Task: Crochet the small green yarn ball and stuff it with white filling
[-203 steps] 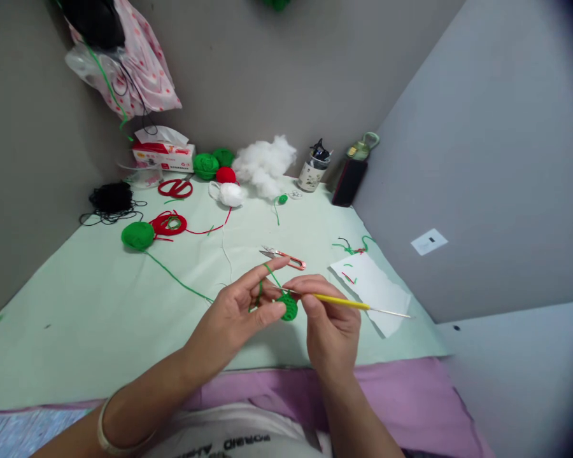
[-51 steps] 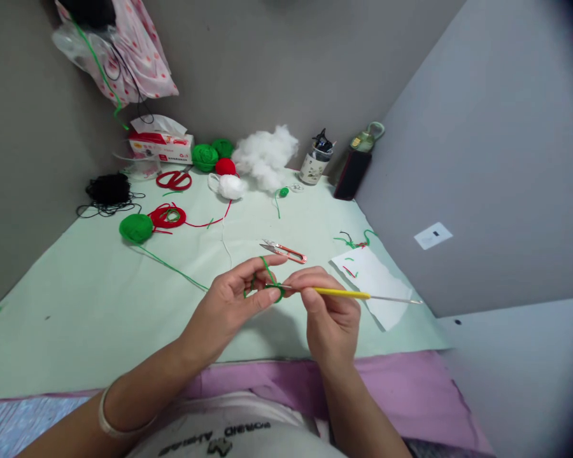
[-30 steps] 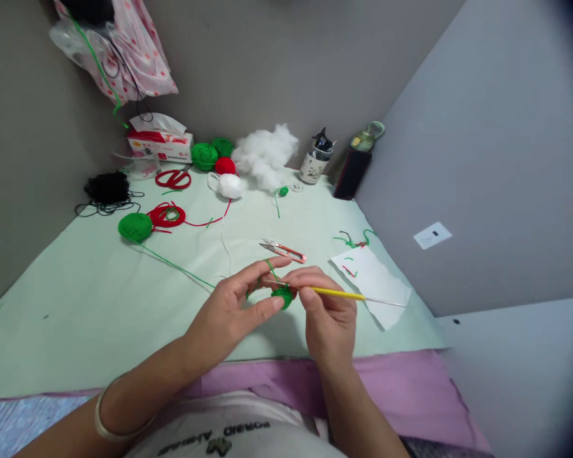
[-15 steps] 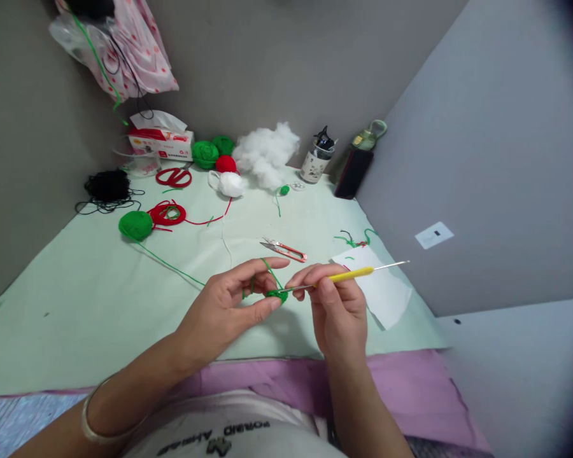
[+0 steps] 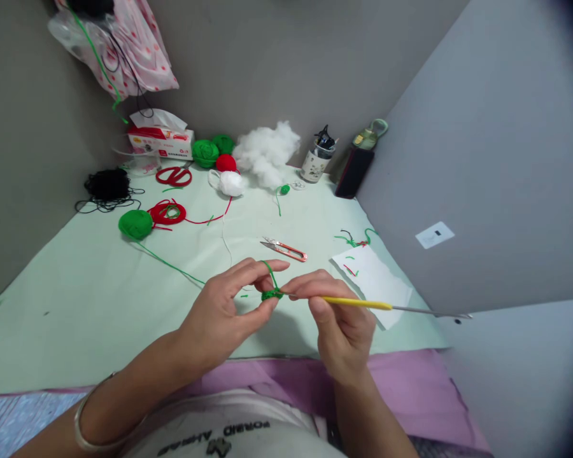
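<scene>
Looks mid-stitch. Left hand (image 5: 219,312): grip pinched on the green piece (image 5: 270,295), yarn (image 5: 270,273) looped over index finger. Right hand (image 5: 346,327): grip closed on the yellow-handled hook (image 5: 358,303), near end at the piece; can't tell if it's through a loop. Piece is above the surface (image 5: 100,324), between hands. Next move likely calls for steady yarn tension and small hook motion.

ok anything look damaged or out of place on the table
Mildly: the white paper at right has a ragged, torn-looking edge, with yarn scraps on and behind it; the black yarn at left trails loose, tangled strands.
</scene>
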Motion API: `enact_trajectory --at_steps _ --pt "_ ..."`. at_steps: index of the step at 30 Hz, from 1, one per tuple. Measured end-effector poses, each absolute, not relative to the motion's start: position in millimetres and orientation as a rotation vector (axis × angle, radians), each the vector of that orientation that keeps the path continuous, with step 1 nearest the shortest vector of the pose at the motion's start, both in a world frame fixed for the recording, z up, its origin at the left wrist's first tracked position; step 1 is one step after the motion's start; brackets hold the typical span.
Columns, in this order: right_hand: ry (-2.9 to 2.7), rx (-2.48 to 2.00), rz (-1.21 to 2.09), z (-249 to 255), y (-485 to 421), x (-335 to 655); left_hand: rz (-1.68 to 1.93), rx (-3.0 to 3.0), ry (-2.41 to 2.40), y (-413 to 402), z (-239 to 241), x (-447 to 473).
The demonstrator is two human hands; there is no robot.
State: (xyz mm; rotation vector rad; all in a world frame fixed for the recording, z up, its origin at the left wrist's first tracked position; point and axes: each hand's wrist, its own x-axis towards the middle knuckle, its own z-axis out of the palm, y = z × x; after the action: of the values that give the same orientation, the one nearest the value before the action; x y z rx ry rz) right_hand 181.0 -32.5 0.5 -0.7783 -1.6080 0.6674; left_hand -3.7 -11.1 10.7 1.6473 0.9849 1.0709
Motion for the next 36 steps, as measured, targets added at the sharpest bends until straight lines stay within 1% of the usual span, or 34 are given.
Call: enact_trajectory --at_steps 3,5,9,11,16,21,22,25,30,33,36 --pt "-1.664 -0.786 0.65 1.2 -32.5 182.5 1.079 1.723 0.994 -10.7 9.5 -5.0" --pt "-1.761 -0.781 0.576 1.0 -32.4 182.2 1.082 1.78 1.002 -10.1 8.4 -5.2" --pt "-1.997 -0.815 0.164 -1.1 -34.2 178.7 1.101 1.812 1.015 -8.2 5.1 -4.0" --pt "-2.033 -0.846 0.027 -0.5 -36.1 177.1 1.107 1.803 1.025 -7.8 3.2 -3.8" --pt "-2.022 -0.883 0.17 4.1 -38.2 175.4 1.124 1.944 0.994 -7.8 -0.8 -5.7" --pt "-1.98 -0.933 -0.154 -16.3 -29.0 170.9 1.132 1.939 0.995 -10.0 -3.8 -1.7" --pt "-1.933 -0.914 -0.153 -21.2 -27.3 170.2 1.125 1.909 0.989 -11.2 -3.6 -0.3" --pt "-1.76 -0.846 0.078 -27.0 -26.0 169.4 1.13 1.763 0.979 -15.1 -0.7 1.7" --pt "-1.433 -0.834 0.551 -15.1 -27.3 169.0 1.045 1.426 0.957 -15.9 5.7 -3.0" --pt "-1.314 -0.815 0.683 -11.7 -26.0 167.5 1.039 1.385 0.95 -14.6 5.7 -6.1" --pt "-1.257 -0.827 0.738 -11.6 -26.0 165.9 1.03 1.344 0.916 -14.3 3.5 -6.6"
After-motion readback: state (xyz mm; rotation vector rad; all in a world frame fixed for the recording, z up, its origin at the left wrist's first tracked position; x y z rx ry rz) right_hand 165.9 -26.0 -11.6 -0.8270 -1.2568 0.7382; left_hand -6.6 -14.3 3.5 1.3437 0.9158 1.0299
